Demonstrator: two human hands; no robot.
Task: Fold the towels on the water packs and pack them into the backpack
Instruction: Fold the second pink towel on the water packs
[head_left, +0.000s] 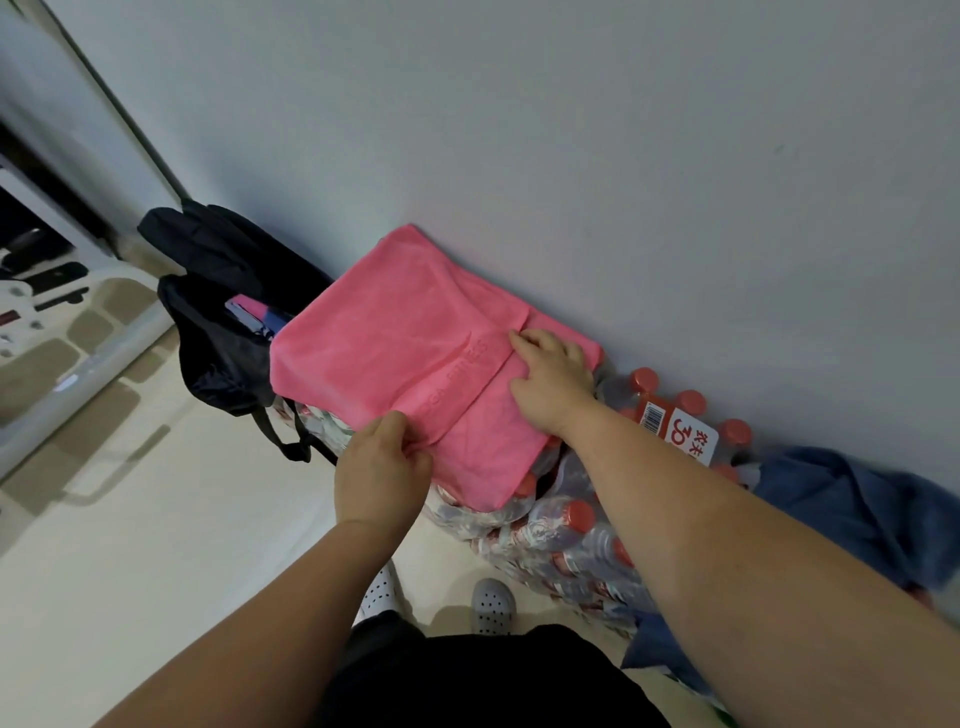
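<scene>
Left hand (383, 460) pinched the towel (384, 332) edge; right hand (551, 382) pressed flat on it. Mid-fold on water packs (566, 535); next likely another fold, then backpack (223, 332).

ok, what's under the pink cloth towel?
Shrink-wrapped packs of red-capped plastic water bottles show past the pink cloth towel's near and right edges. The pack tops directly beneath it are covered.

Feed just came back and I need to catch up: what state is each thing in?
pink towel: partly folded, on the water packs.
water packs: shrink-wrapped, against the wall.
backpack: open, items inside.
blue towel: crumpled, unfolded.
left hand: pinches the pink towel's near edge.
right hand: presses flat on the pink towel.
</scene>
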